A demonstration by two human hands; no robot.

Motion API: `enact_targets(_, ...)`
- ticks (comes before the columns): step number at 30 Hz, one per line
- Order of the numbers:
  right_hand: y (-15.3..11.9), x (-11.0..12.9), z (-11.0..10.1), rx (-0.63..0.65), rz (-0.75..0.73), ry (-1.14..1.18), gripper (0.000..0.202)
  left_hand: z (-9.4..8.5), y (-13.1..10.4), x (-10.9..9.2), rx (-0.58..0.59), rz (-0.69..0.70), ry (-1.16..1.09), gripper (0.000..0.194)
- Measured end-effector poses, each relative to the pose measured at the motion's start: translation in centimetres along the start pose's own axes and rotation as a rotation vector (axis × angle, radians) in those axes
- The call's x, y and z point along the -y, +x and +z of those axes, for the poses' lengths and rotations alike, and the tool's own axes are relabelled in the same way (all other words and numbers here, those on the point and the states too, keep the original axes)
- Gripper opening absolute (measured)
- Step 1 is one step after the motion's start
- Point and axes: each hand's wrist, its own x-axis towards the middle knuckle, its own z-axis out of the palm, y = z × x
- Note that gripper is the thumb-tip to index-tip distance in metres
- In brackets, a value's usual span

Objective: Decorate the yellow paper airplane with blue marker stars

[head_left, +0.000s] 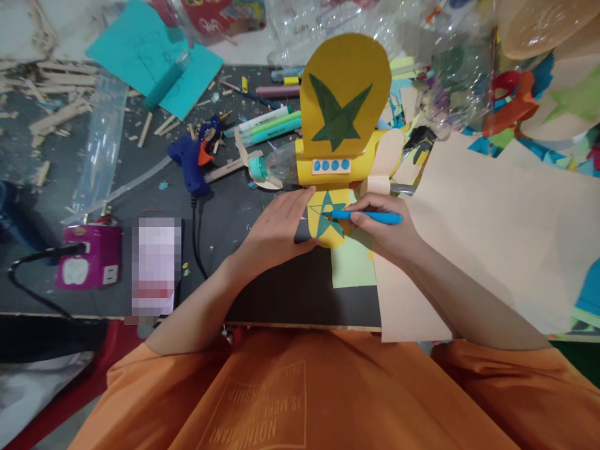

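Note:
A toy plane made from a plastic bottle wrapped in yellow paper lies on its side across the table. Its upper yellow wing bears a green star. On the lower yellow wing is a star outline, partly coloured green. My left hand is open, fingers stretched out against this wing's left edge. In my right hand a blue marker is gripped, its tip at the star. A strip with blue dots runs along the body, and a paper propeller sits by the teal cap.
A blue glue gun lies left of the plane, near several markers. A phone and a purple power adapter are at the left. Large peach paper covers the right side. Wood scraps and teal paper lie farther back.

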Motion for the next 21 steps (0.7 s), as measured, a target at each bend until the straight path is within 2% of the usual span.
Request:
enact_targets(4,0.04,-0.07,0.16,-0.070,-0.011,0.021,0.019,0.20,-0.08,0.06,-0.024,0.009,0.009,0.076)
enact_targets(9,0.01,-0.12,0.20,-0.053,0.010,0.021,0.025,0.54,-0.15,0.15,-0.068,0.032,-0.003,0.077)
enact_targets(15,0.05,-0.09,0.22,-0.068,-0.001,0.011,0.025,0.36,-0.12,0.12,-0.054,0.021,-0.004,0.077)
enact_targets(21,-0.07,0.01,0.04,-0.014,0.007,-0.045,0.025,0.35,-0.10,0.16,-0.065,0.050,0.007,0.076)
